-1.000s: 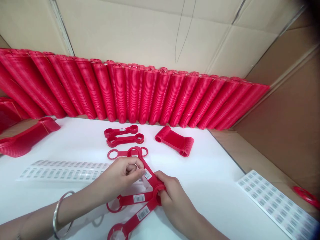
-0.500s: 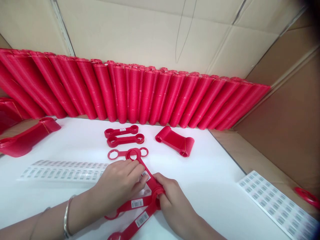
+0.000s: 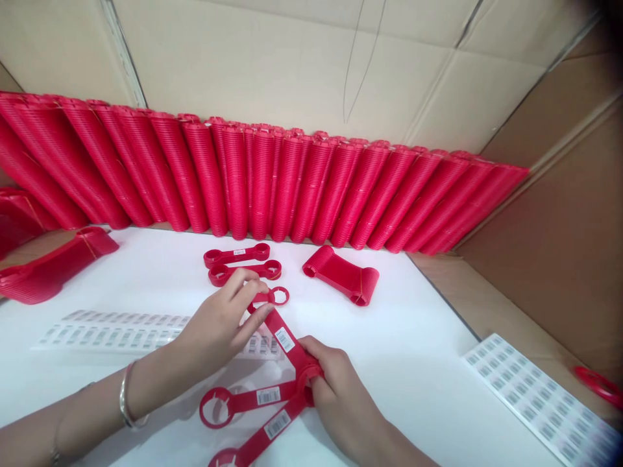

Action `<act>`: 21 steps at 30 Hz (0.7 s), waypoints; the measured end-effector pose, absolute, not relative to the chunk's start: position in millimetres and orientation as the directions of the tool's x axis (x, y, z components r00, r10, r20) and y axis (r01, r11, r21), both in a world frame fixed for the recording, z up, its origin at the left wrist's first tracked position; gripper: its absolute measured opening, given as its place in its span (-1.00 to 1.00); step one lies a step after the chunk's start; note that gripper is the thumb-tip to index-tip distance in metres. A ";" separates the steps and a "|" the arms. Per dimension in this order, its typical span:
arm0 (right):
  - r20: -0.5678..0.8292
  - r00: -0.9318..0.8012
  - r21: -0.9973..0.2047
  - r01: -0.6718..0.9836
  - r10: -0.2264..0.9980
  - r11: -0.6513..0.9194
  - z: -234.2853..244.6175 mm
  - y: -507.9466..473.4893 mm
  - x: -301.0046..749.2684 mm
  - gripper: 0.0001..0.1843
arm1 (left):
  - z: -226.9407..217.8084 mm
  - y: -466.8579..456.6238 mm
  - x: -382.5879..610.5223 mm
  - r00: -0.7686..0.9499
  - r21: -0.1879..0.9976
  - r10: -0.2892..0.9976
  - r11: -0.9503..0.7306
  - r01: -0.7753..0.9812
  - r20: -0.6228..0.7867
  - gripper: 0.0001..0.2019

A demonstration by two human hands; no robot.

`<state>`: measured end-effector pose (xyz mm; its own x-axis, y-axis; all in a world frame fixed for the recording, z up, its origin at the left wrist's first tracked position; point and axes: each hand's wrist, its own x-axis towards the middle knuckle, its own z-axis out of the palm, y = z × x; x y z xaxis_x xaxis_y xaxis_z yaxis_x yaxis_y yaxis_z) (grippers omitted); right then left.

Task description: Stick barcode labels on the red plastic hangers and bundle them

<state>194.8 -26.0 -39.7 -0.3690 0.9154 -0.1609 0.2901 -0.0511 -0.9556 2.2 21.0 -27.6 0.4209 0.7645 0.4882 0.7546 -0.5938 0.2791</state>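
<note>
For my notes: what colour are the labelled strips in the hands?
Red strips, white barcode labels; head view.

The left hand (image 3: 219, 324) covers the far ring of the uppermost of three flat red plastic handles (image 3: 287, 340) fanned at lower centre. It also covers most of a loose red handle (image 3: 278, 296) behind; whether its fingers grip anything cannot be told. The right hand (image 3: 341, 395) hides the rings where the three meet. The lowest ring is cut by the bottom edge. Print on the white barcode label sheet (image 3: 540, 399), lower right, is too small to read, and the sheet runs off the frame.
</note>
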 end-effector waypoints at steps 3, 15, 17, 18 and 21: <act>-0.141 -0.359 -0.965 0.257 0.923 -0.048 -40.9 -25.1 196.7 -0.62 | -21.5 20.7 2.7 0.374 0.448 0.807 -0.572 0.687 0.457 -0.84; -0.127 -0.281 -0.970 0.238 0.951 -0.059 -42.5 -18.8 200.8 -0.65 | -25.9 17.7 1.5 0.523 0.280 0.759 -0.638 0.718 0.388 -0.83; -0.129 -0.298 -0.971 0.231 0.946 -0.059 -44.0 -19.0 200.1 -0.66 | -25.9 17.0 2.9 0.521 0.194 0.822 -0.564 0.803 0.232 -0.83; -0.129 -0.303 -0.971 0.234 0.944 -0.058 -44.8 -19.1 199.6 -0.66 | -26.7 16.5 3.4 0.498 0.154 0.853 -0.519 0.841 0.159 -0.81; -0.140 -0.314 -0.963 0.262 0.939 -0.056 -46.2 -19.4 197.8 -0.67 | -32.6 15.1 3.0 0.444 0.090 0.895 -0.446 0.890 0.043 -0.78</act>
